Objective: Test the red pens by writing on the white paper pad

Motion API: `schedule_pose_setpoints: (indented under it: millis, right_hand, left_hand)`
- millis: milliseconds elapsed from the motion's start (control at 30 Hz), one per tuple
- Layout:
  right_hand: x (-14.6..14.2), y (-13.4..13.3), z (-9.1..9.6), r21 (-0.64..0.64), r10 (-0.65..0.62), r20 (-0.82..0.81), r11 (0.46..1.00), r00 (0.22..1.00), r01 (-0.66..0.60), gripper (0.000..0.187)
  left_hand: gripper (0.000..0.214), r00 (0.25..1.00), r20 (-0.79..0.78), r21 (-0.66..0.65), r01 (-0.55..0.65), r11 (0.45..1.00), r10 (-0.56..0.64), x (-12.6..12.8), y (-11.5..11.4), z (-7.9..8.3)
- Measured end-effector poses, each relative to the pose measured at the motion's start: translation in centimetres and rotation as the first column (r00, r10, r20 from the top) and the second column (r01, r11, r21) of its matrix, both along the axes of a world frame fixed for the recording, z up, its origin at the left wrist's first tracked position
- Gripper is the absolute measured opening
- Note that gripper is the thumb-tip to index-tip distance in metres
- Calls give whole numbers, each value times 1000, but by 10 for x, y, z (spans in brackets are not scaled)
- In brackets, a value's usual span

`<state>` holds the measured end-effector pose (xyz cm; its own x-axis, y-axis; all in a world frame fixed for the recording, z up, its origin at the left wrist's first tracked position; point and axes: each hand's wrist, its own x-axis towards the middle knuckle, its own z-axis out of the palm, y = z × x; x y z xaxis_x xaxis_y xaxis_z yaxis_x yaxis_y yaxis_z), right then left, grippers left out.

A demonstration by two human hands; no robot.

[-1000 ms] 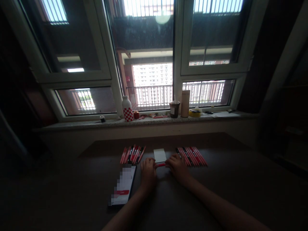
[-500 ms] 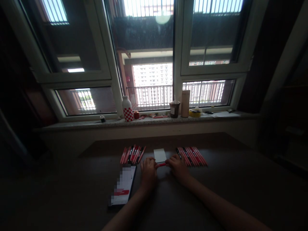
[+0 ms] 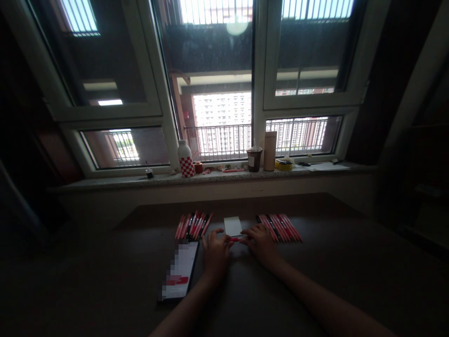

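A short red pen (image 3: 234, 239) lies level between my two hands, just in front of a white paper pad (image 3: 233, 226). My left hand (image 3: 215, 252) is closed on the pen's left end, its index finger lifted. At the other end, the thumb and fingers of my right hand (image 3: 261, 244) close round a thin, pale part of it. Both pen ends are partly covered by fingers. Just beyond my left hand lies a row of red and black pens (image 3: 193, 226). A second row of pens (image 3: 280, 228) lies beside my right hand.
A phone (image 3: 180, 269) with a lit screen lies left of my left forearm on the dark table (image 3: 140, 220). On the windowsill (image 3: 161, 180) stand a checkered bottle (image 3: 185, 159), a drink cup (image 3: 254, 160), a tan cylinder (image 3: 270, 150) and yellow tape (image 3: 283, 165).
My left index finger has lifted and its fingers have spread a little. My right fingers have shifted slightly, and a pale part now shows at the red pen's right end.
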<state>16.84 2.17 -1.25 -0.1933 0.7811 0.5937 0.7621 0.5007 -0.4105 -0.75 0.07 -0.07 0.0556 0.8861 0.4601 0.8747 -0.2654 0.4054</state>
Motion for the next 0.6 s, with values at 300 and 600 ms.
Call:
schedule_pose_setpoints:
  millis: [300,600]
  right_hand:
    - [6,10,-8,-19,89,-367,994,926,-103,19]
    - [1,7,0,-48,146,-662,970,735,-237,40]
  left_hand:
    - [19,993,-49,-14,-105,994,104,-1,1,-1]
    - [20,996,-31,-29,-88,996,87,-1,2,-2]
